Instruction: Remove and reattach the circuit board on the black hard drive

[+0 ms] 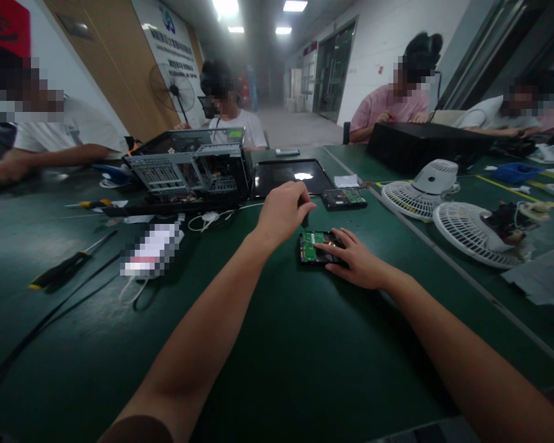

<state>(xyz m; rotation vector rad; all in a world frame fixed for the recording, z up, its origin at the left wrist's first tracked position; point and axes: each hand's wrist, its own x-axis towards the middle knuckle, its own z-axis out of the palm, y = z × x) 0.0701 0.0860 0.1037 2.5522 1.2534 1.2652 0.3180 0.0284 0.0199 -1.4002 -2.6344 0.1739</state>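
Where right fingers [333, 249] rest, hard drive [308, 252] shows green; black-edged.

Relative to the dark glossy panel [281, 178], which carries white glare, rectangular ceiling lights [295, 6] shine above; the tabletop [258, 344] in front is dim, with wide-angle distortion and soft blur toward the edges.
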